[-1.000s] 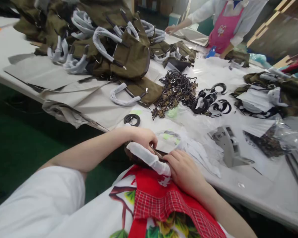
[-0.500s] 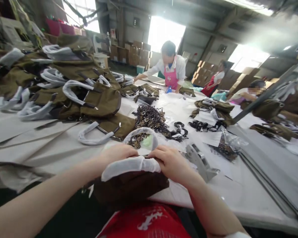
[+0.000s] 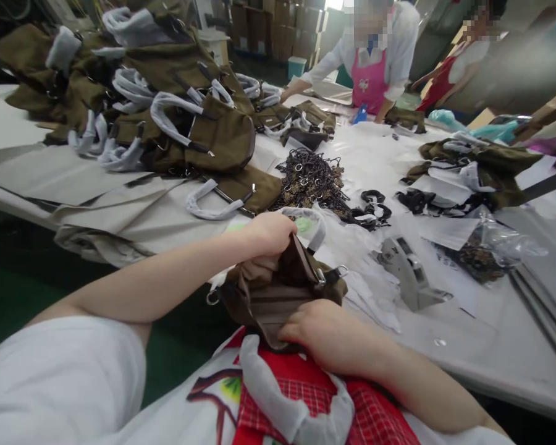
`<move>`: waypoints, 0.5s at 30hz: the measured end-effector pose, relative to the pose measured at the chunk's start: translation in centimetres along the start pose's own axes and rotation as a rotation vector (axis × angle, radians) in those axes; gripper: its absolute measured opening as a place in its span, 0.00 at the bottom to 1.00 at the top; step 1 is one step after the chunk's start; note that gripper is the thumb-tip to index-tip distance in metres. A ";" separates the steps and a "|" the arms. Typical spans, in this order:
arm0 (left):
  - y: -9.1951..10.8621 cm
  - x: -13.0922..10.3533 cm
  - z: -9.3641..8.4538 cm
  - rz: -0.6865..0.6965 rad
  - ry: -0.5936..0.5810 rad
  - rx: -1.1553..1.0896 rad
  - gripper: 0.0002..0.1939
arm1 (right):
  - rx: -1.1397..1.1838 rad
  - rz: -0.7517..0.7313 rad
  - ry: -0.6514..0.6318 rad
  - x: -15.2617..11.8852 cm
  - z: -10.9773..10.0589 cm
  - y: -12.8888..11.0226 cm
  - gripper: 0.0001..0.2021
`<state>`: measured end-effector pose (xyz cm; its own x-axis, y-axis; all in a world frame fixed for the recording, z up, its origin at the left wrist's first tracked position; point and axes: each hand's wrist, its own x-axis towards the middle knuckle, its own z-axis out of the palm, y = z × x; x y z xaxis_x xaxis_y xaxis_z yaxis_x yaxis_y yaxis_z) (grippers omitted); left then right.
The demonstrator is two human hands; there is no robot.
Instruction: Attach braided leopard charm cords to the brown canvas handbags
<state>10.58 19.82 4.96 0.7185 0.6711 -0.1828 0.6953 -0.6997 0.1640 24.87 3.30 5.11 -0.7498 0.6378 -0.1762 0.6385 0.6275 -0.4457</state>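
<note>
A brown handbag [image 3: 278, 304] is held at the table's near edge, its mouth spread wide so that the inside lining shows. My left hand [image 3: 272, 236] is closed on the far rim of the bag. At the near rim my right hand [image 3: 322, 334] grips the edge, its fingertips partly hidden inside the mouth. One white-wrapped handle [image 3: 282, 402] hangs down over my red apron [image 3: 301, 374]. The other wrapped handle [image 3: 320, 230] stands up behind the bag. Metal rings show at the bag's sides.
To the left lies a heap of olive bags [image 3: 222, 133] with wrapped handles. Dark chains with rings [image 3: 310, 182] are piled beyond my hands. A tape dispenser [image 3: 410, 275] stands right, near a plastic bag [image 3: 505, 238]. A co-worker in a pink apron [image 3: 368, 80] leans over the far side.
The bag's mouth has been pulled open, and the near handle has dropped toward me. My left hand has moved up on the far rim; my right hand has come lower and nearer. The view has tilted down.
</note>
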 end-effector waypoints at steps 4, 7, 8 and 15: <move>-1.1 1.8 1.2 -0.093 0.065 -0.022 0.18 | 0.090 -0.020 0.022 -1.1 0.1 0.7 0.14; -1.2 2.8 2.2 -0.107 0.080 -0.051 0.18 | 0.105 0.106 0.142 -1.9 0.1 2.1 0.17; -1.2 3.0 2.5 -0.108 0.081 -0.063 0.17 | 0.100 0.150 0.181 -2.1 0.2 2.5 0.17; -1.0 3.5 2.9 -0.089 0.069 -0.127 0.17 | 0.040 0.344 0.339 -2.9 1.1 4.9 0.13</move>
<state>12.37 22.16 1.37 0.6502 0.7475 -0.1360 0.7500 -0.6029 0.2721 29.99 3.97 2.47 -0.3927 0.9193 -0.0263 0.8273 0.3406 -0.4466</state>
